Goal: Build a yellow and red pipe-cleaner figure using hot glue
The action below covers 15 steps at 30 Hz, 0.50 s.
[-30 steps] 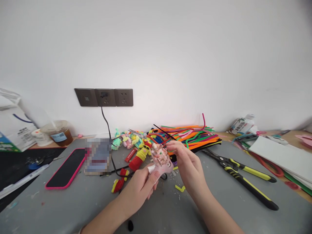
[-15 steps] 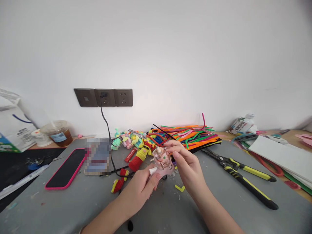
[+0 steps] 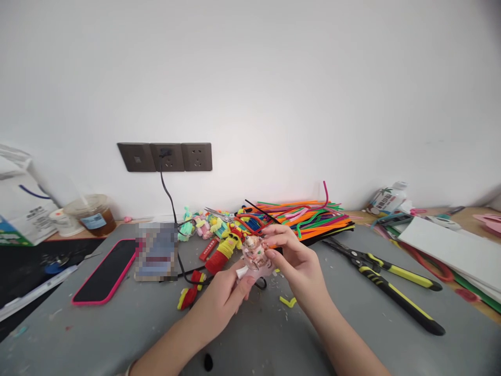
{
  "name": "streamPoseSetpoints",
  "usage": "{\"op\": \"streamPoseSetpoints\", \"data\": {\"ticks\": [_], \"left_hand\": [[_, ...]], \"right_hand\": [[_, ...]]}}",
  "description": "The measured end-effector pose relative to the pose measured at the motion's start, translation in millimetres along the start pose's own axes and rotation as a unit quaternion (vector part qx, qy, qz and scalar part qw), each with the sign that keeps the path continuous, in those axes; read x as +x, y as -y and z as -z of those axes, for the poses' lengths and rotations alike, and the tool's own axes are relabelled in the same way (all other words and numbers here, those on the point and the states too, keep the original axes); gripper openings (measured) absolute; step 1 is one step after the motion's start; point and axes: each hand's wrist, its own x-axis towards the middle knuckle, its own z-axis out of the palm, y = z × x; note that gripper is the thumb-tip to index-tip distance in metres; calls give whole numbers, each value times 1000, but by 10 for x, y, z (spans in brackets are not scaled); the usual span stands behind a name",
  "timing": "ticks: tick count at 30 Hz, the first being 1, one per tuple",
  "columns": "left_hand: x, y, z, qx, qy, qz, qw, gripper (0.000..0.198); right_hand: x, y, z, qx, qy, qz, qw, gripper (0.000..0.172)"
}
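Note:
Above the middle of the mat I hold a small clear, pinkish plastic packet (image 3: 256,252) that looks filled with tiny white, orange and green bits; its exact kind is hard to make out. My left hand (image 3: 229,295) pinches its lower end between thumb and fingers, where a white corner sticks out. On its upper right side, the thumb and bent fingers of my right hand (image 3: 293,256) press against it. Just behind lies a red and yellow pipe-cleaner figure (image 3: 222,253), with a smaller red and yellow piece (image 3: 190,295) to the left.
Many coloured pipe cleaners (image 3: 317,219) and scissors (image 3: 221,214) lie along the wall. Yellow-black pliers (image 3: 383,282) are at right, near white sheets (image 3: 450,253). At left are a pink-cased phone (image 3: 105,271), a drink cup (image 3: 94,216) and a black cable (image 3: 169,196).
The packet has shifted slightly left and tilted in my hands. My right thumb has moved down and in against its side. The view has turned very slightly.

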Motion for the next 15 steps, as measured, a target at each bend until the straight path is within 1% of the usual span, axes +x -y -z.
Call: {"op": "streamPoseSetpoints", "data": {"ticks": [3,7,9,10,12,15], "left_hand": [[10,8,1,-4,1,4,1000,47],[13,6,-6,-17,-2,11,1000,46],[16,12,-8,-36,-6,17,999,46],[19,17,-8,-46,-8,20,999,45],[23,29,-6,-59,-12,23,998,45],[23,42,-2,-60,-5,25,998,45]], "right_hand": [[2,-18,12,-12,-1,-6,1000,4],[0,-19,25,-26,-1,-3,1000,5],[-6,-6,26,-35,-1,-2,999,9],[-10,1,27,-43,-6,-2,999,13],[-16,10,29,-62,-31,-3,998,23],[-12,4,42,-95,-98,-4,991,25]]}}
